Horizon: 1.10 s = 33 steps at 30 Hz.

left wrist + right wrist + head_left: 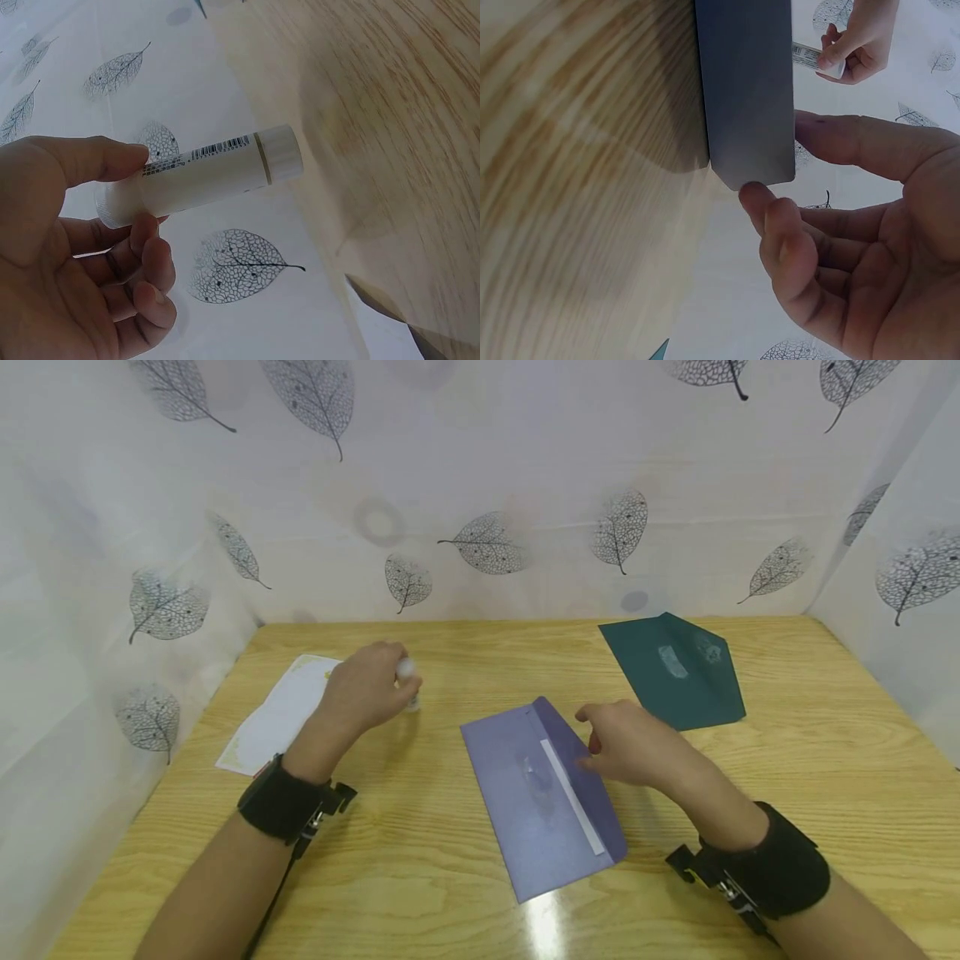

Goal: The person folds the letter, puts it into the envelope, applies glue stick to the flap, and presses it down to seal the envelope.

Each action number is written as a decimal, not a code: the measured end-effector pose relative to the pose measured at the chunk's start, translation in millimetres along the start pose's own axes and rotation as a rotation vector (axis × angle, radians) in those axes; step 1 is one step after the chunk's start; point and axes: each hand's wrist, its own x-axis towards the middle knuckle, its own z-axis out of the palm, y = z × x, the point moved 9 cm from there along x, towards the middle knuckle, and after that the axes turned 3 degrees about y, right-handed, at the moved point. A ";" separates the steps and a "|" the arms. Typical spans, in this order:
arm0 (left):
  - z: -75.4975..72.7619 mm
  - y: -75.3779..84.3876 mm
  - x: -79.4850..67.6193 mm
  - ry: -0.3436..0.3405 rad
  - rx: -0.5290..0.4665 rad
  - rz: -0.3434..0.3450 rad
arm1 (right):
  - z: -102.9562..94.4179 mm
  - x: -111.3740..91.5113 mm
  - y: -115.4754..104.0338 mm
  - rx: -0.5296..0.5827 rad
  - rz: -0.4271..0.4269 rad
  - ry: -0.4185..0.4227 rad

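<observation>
In the left wrist view, a white glue stick (217, 169) with a printed barcode is pinched between the thumb and fingers of my left hand (97, 225). The head view shows that left hand (367, 685) above the table, at the inner edge of a white sheet. A purple envelope (517, 802) lies tilted in the middle, its flap (577, 768) raised and a white strip along the fold. My right hand (637, 743) is at the flap, thumb and index finger spread. In the right wrist view, its fingertips are right at the flap's edge (754, 112).
A dark green envelope (675, 672) with its flap outward lies at the back right. The white sheet (281, 714) with yellow print lies at the left, partly behind the left hand. A leaf-patterned curtain (480, 468) borders the wooden table (420, 877) at back and sides.
</observation>
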 end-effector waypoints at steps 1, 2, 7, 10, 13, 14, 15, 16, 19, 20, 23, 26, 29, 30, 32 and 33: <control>0.9 -1.1 0.3 -0.005 0.002 -0.003 | 2.0 -0.1 0.1 0.005 -0.003 -0.016; 2.2 -2.6 0.5 -0.013 0.005 -0.007 | 3.4 -0.4 -0.4 0.007 -0.011 -0.027; 7.4 -8.9 1.1 -0.053 0.025 -0.026 | 6.7 -1.5 -4.4 0.019 -0.062 -0.045; 9.3 -11.8 0.9 -0.076 0.034 -0.036 | 6.5 -2.2 -5.7 0.026 -0.079 -0.036; 10.0 -13.9 -0.2 -0.094 0.048 -0.056 | 5.4 -2.5 -6.0 0.024 -0.089 -0.017; 9.7 -13.9 -0.8 -0.096 0.060 -0.062 | 4.8 -2.4 -6.0 0.018 -0.092 -0.008; 8.6 -13.3 -1.3 -0.090 0.079 -0.061 | 4.2 -2.3 -6.0 0.012 -0.094 0.002; 7.0 -12.1 -1.7 -0.078 0.097 -0.061 | 3.6 -2.1 -6.1 0.005 -0.099 0.013; -1.8 -1.0 -2.1 0.007 0.114 -0.017 | 2.4 -1.2 -6.6 -0.016 -0.109 0.041; -5.1 6.5 -2.4 0.038 0.104 0.024 | 2.4 -0.9 -6.6 -0.020 -0.109 0.046; -8.8 37.1 -7.4 0.059 -0.001 0.202 | 2.8 0.1 -6.7 -0.022 -0.113 0.053; 2.7 71.4 -21.2 -0.085 -0.105 0.388 | 3.3 0.7 -6.9 -0.016 -0.112 0.051; 23.1 94.8 -39.1 -0.289 -0.132 0.459 | 3.4 0.8 -7.5 -0.012 -0.112 0.051; 29.6 100.6 -44.6 -0.346 -0.123 0.467 | 3.4 0.8 -7.7 -0.012 -0.113 0.051; 39.5 109.3 -54.7 -0.440 -0.098 0.468 | 3.3 0.8 -8.3 -0.013 -0.115 0.054; 43.7 112.7 -59.2 -0.478 -0.087 0.469 | 3.3 0.8 -8.6 -0.013 -0.117 0.055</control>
